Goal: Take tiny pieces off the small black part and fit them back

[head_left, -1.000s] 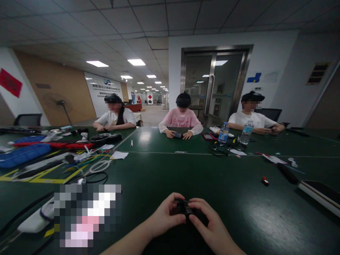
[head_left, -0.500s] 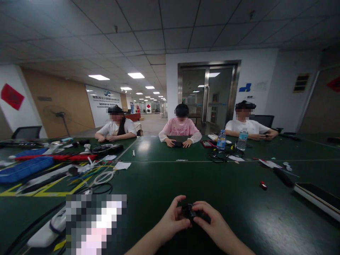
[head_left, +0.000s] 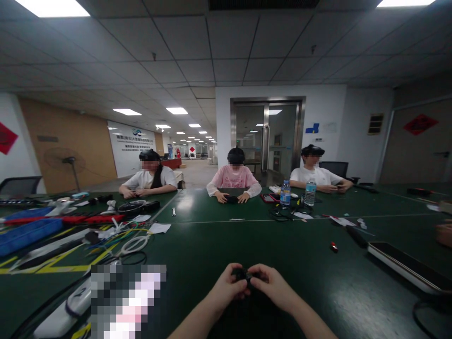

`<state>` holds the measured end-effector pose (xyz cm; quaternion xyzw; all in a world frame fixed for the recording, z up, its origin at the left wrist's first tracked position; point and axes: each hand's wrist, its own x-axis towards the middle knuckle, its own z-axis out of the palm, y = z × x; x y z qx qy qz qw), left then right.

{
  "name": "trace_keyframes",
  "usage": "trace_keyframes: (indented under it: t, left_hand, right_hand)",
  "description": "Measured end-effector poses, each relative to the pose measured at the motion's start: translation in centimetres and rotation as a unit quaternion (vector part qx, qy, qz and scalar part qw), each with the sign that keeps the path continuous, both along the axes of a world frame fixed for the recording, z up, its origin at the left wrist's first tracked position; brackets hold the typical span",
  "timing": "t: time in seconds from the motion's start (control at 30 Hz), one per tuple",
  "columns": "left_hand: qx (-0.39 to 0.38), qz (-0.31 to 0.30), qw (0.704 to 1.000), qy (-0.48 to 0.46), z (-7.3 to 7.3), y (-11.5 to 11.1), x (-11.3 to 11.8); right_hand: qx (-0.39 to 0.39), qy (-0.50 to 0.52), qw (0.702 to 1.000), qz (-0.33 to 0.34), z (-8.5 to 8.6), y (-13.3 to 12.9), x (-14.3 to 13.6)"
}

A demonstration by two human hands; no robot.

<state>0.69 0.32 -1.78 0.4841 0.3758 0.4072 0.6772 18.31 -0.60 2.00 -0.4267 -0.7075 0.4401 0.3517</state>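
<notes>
A small black object (head_left: pixel 248 277) is held between both hands, low in the middle of the view over the dark green table (head_left: pixel 197 254). My left hand (head_left: pixel 231 286) grips its left side, thumb and fingers bent round it. From the right, my right hand (head_left: pixel 270 284) pinches the same object with thumb and forefinger. The fingertips of the two hands nearly meet and cover much of the object, so its shape is hard to tell.
Cables (head_left: pixel 136 245), a blue tray (head_left: pixel 31 235) and a white power strip (head_left: pixel 67 308) lie at left. A small red item (head_left: pixel 334 247) and a flat white-edged device (head_left: pixel 406 268) are at right. Bottles (head_left: pixel 285 193) and three people are across the table.
The camera view has tilted up and turned slightly right. My left forefinger, raised before, has come down onto the black object, and the hands are closer together.
</notes>
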Motion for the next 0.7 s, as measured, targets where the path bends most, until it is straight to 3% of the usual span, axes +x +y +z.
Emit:
trace_keyframes:
  t: [0.17,0.43,0.7]
  left_hand:
    - [0.019,0.020,0.999,-0.020,-0.2,-0.7,0.8]
    - [0.069,-0.011,0.996,-0.063,-0.7,-1.2,0.7]
    - [0.075,-0.018,0.996,-0.051,0.6,-1.9,0.6]
  right_hand:
    - [-0.004,0.024,1.000,0.000,-0.2,-0.6,0.4]
    - [-0.005,0.070,0.997,-0.020,-0.9,-1.1,0.5]
    - [-0.004,0.037,0.999,-0.021,-0.7,-1.3,0.7]
